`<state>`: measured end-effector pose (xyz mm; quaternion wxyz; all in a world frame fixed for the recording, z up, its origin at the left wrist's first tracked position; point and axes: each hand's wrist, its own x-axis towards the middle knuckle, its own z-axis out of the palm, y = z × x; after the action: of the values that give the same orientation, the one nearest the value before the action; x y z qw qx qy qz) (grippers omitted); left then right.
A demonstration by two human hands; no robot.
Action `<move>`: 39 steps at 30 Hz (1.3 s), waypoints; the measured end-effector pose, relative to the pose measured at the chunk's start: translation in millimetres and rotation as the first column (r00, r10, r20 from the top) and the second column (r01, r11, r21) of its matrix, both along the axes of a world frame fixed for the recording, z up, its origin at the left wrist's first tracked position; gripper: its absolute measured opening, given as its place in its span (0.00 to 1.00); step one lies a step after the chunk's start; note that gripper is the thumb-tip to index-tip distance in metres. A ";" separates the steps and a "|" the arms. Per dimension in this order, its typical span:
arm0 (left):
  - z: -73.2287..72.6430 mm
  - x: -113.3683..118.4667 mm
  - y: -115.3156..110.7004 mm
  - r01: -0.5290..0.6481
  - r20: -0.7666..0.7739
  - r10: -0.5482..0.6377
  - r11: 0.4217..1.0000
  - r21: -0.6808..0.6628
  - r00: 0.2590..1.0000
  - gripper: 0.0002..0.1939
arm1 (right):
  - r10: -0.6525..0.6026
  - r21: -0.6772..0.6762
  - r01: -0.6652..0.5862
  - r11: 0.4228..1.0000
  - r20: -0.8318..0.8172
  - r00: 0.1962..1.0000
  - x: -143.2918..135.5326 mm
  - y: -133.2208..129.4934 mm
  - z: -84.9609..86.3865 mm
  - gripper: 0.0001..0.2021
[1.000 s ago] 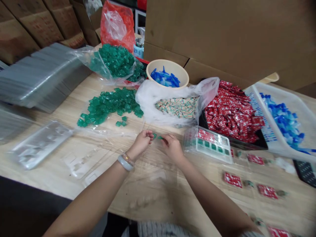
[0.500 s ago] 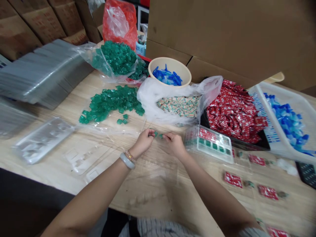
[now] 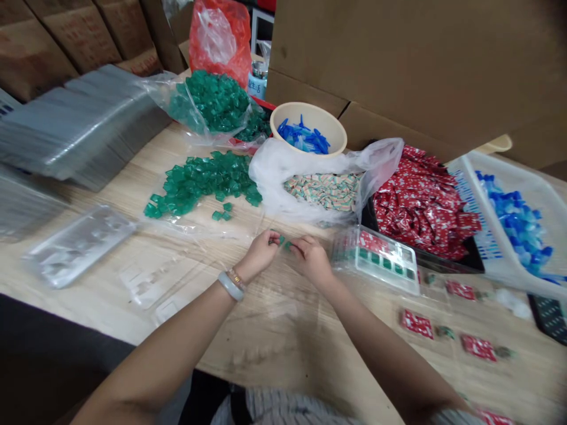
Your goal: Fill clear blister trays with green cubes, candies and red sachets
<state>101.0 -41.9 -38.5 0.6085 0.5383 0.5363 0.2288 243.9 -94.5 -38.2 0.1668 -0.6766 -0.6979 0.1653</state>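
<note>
My left hand (image 3: 262,250), with a bangle at the wrist, is closed on a small green plastic piece (image 3: 281,239) at its fingertips. Facing it, a few centimetres to the right, my right hand (image 3: 312,255) pinches another small green piece (image 3: 287,245). Both hands are held over the middle of the wooden table (image 3: 248,330). A loose pile of green translucent square pieces (image 3: 208,180) lies beyond my left hand. Just right of my right hand stands a stack of clear trays (image 3: 385,260), its top one filled with green pieces and a red packet.
A white bag of small striped packets (image 3: 325,190) and a cream bowl of blue pieces (image 3: 305,136) stand ahead. Red packets (image 3: 420,206) fill a black bin; a white basket (image 3: 544,195) holds blue pieces. Stacked clear trays (image 3: 84,130) lie left, and a cardboard sheet (image 3: 398,71) rises behind.
The view has shifted slightly. The green pieces at my fingertips have turned a little, and the two hands stay close together over the same spot.
</note>
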 end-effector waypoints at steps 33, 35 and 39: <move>29.1 9.1 -63.6 0.162 0.456 0.029 0.913 -0.374 0.890 0.11 | -0.076 0.229 0.179 0.957 -0.398 0.914 -18.6 -79.3 28.2 0.09; 25.2 9.7 -65.6 0.205 0.414 -0.048 0.917 -0.342 0.909 0.13 | -0.122 0.211 0.212 0.954 -0.370 0.921 -14.6 -82.3 25.8 0.09; 27.1 -25.6 -20.6 0.104 -0.046 -0.096 0.971 0.217 0.994 0.18 | -0.189 0.154 0.205 0.967 -0.108 0.976 1.4 -58.2 20.9 0.09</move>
<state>75.4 -62.5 -11.4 0.5466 0.6324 0.4906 0.2463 245.3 -152.8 -17.3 0.2698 -0.7182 -0.6299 0.1210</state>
